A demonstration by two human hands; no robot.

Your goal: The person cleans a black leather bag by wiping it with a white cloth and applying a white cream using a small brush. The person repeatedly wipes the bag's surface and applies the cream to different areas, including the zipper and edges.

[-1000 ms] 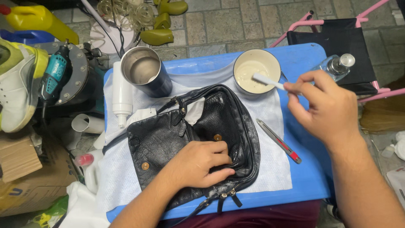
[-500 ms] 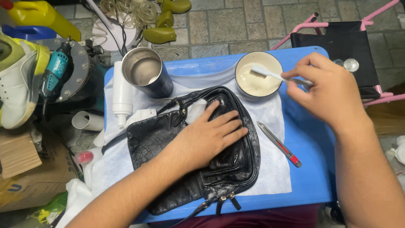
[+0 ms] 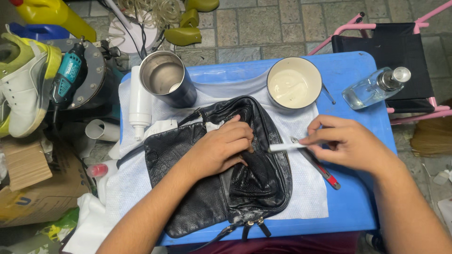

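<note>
Centre of frame: left hand, fingers curled, pins the black bag.
Right hand: pinches white brush; tip probably hidden.
Technique: short, light strokes.

Bag: black leather, pebbled grain, soft sheen; metal zip pulls at the near edge.
Cloth beneath it: white, woven, matt.
Desk: blue plastic, smooth.
Cup, far left: brushed metal inside, dark glossy outside.
Bowl: pale glazed rim, creamy white content.
Bottle, far right: clear glass, metal cap.
Brush: white plastic handle.
</note>
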